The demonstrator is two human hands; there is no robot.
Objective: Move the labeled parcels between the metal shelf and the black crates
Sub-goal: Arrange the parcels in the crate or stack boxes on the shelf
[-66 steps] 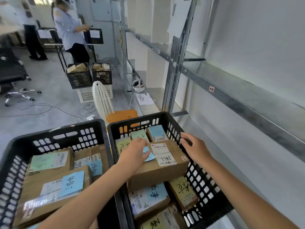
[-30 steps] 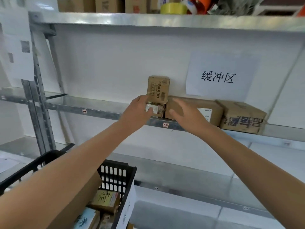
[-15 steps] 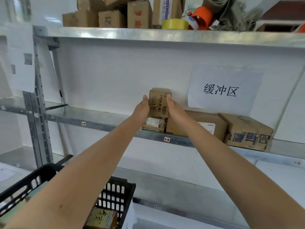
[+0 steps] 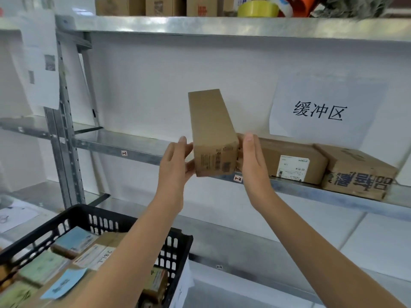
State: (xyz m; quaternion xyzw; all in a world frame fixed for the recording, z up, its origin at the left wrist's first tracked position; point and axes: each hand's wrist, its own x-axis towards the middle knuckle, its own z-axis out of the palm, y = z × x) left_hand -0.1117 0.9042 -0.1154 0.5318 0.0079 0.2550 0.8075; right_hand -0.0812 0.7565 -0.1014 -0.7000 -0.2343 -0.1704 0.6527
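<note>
- Both hands make the grip on one tall brown parcel (image 4: 213,138): the left hand (image 4: 172,166) presses flat on its left side and the right hand (image 4: 252,165) presses flat on its right side, so the parcel is held between the two palms.
- The fingers (image 4: 249,143) of the right hand point up along the side of the parcel, and the thumb of the left hand lies near its lower front corner.
- The parcel is at the front edge of the middle metal shelf (image 4: 133,147), with its long top face going back toward the white wall. I cannot tell whether its bottom rests on the shelf or is a little above it.
- Just beside it on the right, a flat box with a white label (image 4: 291,161) lies on the same shelf, and another brown box with big dark characters (image 4: 358,174) lies further right, touching that one.
- A white paper sign (image 4: 320,107) with three characters hangs on the wall above these boxes.
- Down at the left, a black crate (image 4: 175,252) holds several parcels with blue and green labels (image 4: 64,258).
</note>
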